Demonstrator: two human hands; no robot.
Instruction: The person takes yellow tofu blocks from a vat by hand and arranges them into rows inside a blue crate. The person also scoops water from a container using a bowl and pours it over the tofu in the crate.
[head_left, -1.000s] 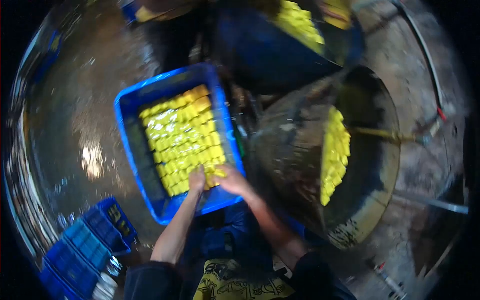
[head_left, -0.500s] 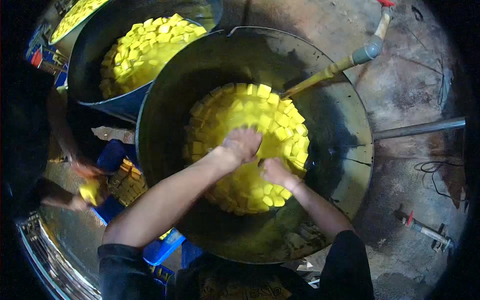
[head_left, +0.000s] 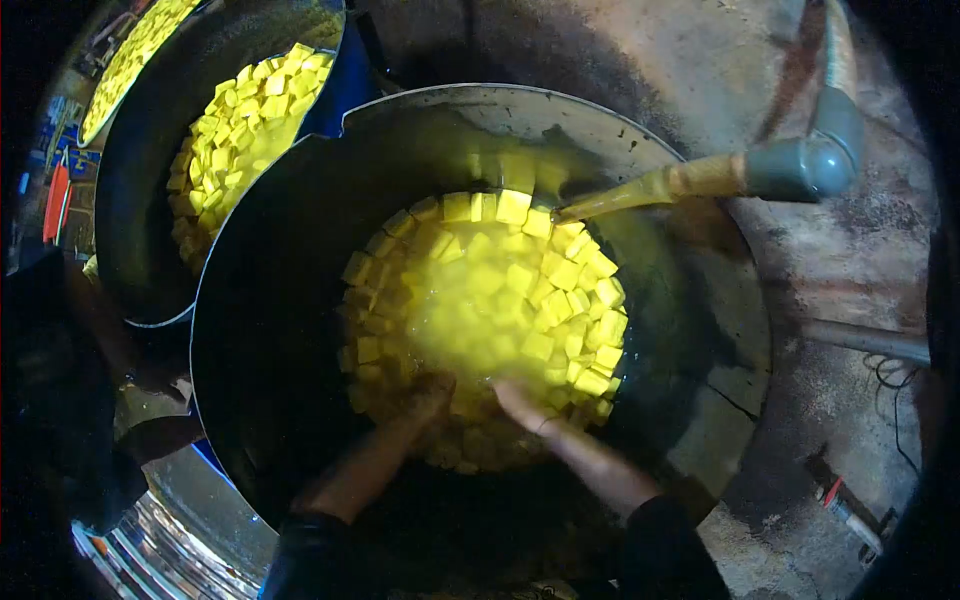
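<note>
A large round vat (head_left: 255, 400) is in front of me, holding cloudy yellow liquid with many yellow tofu-like blocks (head_left: 536, 346) in it. My left hand (head_left: 434, 393) dips into the liquid on the near side, its fingers blurred and partly under the surface. Close to its right, my right hand (head_left: 515, 400) reaches in too, with the fingertips hidden by the murky liquid. The two hands are apart. Whether either one holds a block I cannot see. Blocks pile above the surface along the right and far sides.
A pipe with a grey elbow (head_left: 805, 168) reaches over the vat's far right rim, liquid running from it. A second vat (head_left: 135, 230) of yellow blocks stands at the far left. Another person's arm (head_left: 150, 385) is at left. A metal pipe (head_left: 870, 341) lies right.
Both hands have moved nearer to me and down into the liquid. The view has shifted, so the vat and pipe look larger. The other person's hands no longer show the yellow thing.
</note>
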